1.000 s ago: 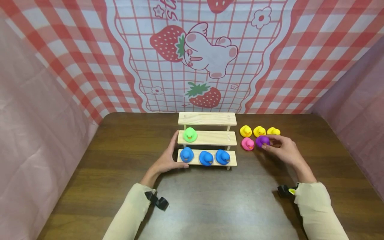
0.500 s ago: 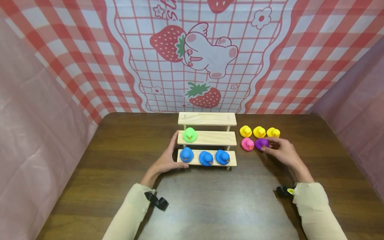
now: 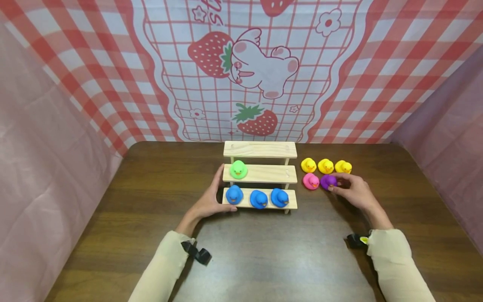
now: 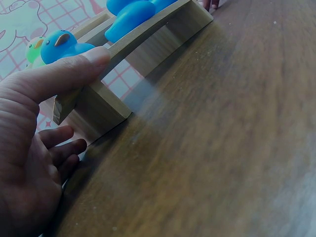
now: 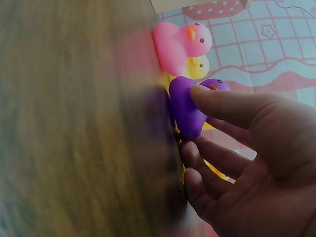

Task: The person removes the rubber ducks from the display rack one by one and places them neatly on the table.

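Observation:
A three-tier wooden display stand (image 3: 260, 149) rises in steps on the table. My left hand (image 3: 207, 203) holds its left end, the thumb (image 4: 74, 69) lying over the front edge of the lowest tier. Several blue rubber ducks line that tier, among them a left one (image 3: 234, 194) and a right one (image 3: 279, 197). On the middle tier's left end sits a green rubber duck (image 3: 238, 169). To the right of the stand, my right hand (image 3: 356, 193) pinches a purple rubber duck (image 5: 186, 106), thumb on its side. The purple duck is down at the tabletop beside a pink rubber duck (image 3: 311, 181).
Behind the pink and purple ducks is a row of yellow rubber ducks, with one in the middle (image 3: 325, 166). A strawberry-print checked cloth (image 3: 264, 84) hangs at the back of the brown wooden table (image 3: 241, 256). Pink cloth (image 3: 49, 126) hangs at the left.
My right hand has brought the purple duck slightly left and down, beside the pink duck, uncovering the right yellow duck. My left hand has stayed on the stand.

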Available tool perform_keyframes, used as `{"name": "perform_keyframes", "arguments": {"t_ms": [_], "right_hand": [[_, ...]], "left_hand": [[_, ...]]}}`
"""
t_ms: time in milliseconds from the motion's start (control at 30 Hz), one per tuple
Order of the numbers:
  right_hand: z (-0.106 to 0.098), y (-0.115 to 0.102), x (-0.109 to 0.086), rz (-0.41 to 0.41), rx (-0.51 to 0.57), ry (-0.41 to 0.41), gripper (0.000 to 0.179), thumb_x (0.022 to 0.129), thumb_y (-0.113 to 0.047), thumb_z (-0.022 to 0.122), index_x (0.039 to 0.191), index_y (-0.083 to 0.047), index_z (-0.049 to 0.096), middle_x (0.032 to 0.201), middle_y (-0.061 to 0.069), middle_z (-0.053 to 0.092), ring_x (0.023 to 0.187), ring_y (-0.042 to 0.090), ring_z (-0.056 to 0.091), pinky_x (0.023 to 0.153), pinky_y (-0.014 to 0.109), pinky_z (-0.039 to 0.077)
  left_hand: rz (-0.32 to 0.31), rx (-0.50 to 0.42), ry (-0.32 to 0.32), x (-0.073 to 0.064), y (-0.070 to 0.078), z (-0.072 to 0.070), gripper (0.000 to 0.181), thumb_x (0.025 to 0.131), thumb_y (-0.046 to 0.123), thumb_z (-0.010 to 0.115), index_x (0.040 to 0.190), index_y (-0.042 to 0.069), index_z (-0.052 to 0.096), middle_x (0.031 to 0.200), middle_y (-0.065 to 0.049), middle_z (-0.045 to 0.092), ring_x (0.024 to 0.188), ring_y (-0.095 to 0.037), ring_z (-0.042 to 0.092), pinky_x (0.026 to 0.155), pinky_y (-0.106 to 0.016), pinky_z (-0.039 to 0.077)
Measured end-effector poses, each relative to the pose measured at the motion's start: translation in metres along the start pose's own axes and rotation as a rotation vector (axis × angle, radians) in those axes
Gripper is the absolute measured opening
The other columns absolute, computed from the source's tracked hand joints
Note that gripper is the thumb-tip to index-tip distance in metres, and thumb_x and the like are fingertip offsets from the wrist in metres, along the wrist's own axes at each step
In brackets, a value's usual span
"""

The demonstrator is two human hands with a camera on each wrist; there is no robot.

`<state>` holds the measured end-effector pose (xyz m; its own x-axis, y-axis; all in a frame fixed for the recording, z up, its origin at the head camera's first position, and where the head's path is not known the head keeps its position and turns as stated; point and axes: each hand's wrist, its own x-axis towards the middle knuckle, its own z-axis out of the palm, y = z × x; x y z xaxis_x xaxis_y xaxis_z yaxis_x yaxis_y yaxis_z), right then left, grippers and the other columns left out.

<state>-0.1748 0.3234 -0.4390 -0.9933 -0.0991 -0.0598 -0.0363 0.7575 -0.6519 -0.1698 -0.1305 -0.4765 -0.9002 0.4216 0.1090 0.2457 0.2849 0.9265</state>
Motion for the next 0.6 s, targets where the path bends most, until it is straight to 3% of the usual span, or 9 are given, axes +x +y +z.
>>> {"name": "perform_keyframes", "arguments": {"t_ms": [300, 600], "right_hand": [[0.0005, -0.0006, 0.0011, 0.005, -0.005, -0.016, 0.052, 0.093, -0.024, 0.071, 0.136, 0.003, 0.056, 0.122, 0.028, 0.064, 0.106, 0.035, 0.058, 0.079, 0.02, 0.045], [0.0002, 0.0006, 0.0002, -0.028, -0.019, 0.008, 0.051, 0.09, -0.021, 0.075, 0.132, 0.004, 0.059, 0.115, 0.027, 0.067, 0.098, 0.027, 0.06, 0.072, 0.015, 0.046]], "left_hand": [[-0.006, -0.002, 0.003, 0.0, -0.0005, -0.0001, 0.131, 0.071, 0.009, 0.089, 0.162, 0.028, -0.003, 0.161, -0.016, 0.033, 0.14, -0.034, 0.041, 0.123, -0.06, 0.02], [-0.009, -0.01, 0.001, 0.0002, -0.0003, 0.0003, 0.132, 0.07, 0.009, 0.089, 0.162, 0.032, -0.003, 0.159, -0.017, 0.035, 0.14, -0.034, 0.041, 0.123, -0.061, 0.02]]}}
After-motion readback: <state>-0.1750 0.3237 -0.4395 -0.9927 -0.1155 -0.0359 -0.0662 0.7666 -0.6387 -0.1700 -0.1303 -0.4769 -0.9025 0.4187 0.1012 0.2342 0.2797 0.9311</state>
